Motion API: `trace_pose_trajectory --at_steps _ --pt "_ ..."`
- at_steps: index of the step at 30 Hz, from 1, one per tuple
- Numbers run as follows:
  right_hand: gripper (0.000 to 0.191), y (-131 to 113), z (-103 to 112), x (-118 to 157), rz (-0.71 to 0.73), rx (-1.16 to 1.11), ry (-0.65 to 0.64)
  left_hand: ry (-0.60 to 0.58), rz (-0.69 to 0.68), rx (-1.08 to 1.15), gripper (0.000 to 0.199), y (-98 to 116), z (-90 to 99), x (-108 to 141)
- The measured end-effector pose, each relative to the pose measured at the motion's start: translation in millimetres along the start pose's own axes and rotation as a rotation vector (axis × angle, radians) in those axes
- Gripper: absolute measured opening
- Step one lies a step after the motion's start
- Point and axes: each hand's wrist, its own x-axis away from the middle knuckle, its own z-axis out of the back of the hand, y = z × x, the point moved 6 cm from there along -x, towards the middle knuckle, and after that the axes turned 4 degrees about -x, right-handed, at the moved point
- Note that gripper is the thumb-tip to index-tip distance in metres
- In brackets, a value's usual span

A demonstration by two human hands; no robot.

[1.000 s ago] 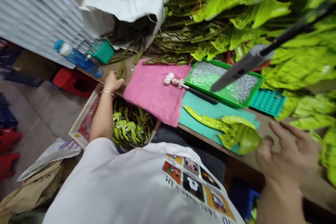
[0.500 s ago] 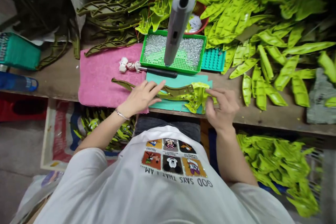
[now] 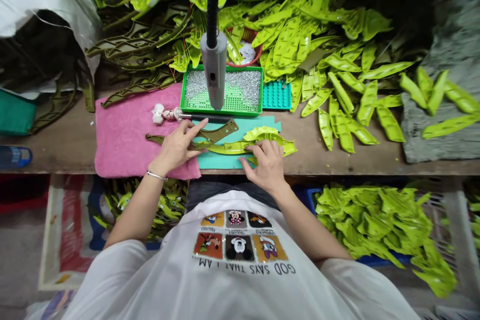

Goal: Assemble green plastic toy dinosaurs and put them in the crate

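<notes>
Compared with the earlier view, the left hand (image 3: 174, 147) has been spread over the olive plastic leaf (image 3: 217, 132), now angled up across the teal mat (image 3: 219, 161). The right hand (image 3: 264, 165) has been flattened onto the bright green plastic leaf (image 3: 228, 148), no longer pinching it.

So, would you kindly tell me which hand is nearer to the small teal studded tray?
The right hand is nearer, resting on a lime-green leaf piece just in front of the teal studded tray. The left hand is farther away, off to the tray's left.

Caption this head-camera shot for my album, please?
Left hand and right hand rest on a green leaf-shaped piece on a teal mat, beside a pink towel.
</notes>
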Motion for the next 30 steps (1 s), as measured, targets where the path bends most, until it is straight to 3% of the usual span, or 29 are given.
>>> trace_pose_trajectory --at_steps 3,6,11,14,22,30 --pt "0.009 1.2 -2.6 2.0 -0.042 -0.004 0.05 -0.01 -0.014 -0.067 0.093 9.0 6.0 -0.4" --pt "0.009 3.3 -1.0 5.3 -0.081 -0.107 0.08 -0.085 -0.046 -0.164 0.085 28.9 8.0 -4.8" --pt "0.002 5.9 14.7 16.5 -0.037 -0.257 0.134 -0.163 -0.151 -0.233 0.08 58.3 6.7 -15.6" --pt "0.024 11.1 23.6 25.5 -0.055 -0.303 0.193 -0.205 -0.181 -0.263 0.083 68.1 -1.0 -17.7" --pt "0.042 19.4 17.7 31.4 -0.055 -0.179 0.233 -0.221 -0.168 -0.291 0.081 65.8 -22.1 -13.3" --pt "0.057 23.0 8.7 29.7 0.01 -0.074 0.156 -0.177 -0.131 -0.227 0.066 65.3 -15.0 -13.9"
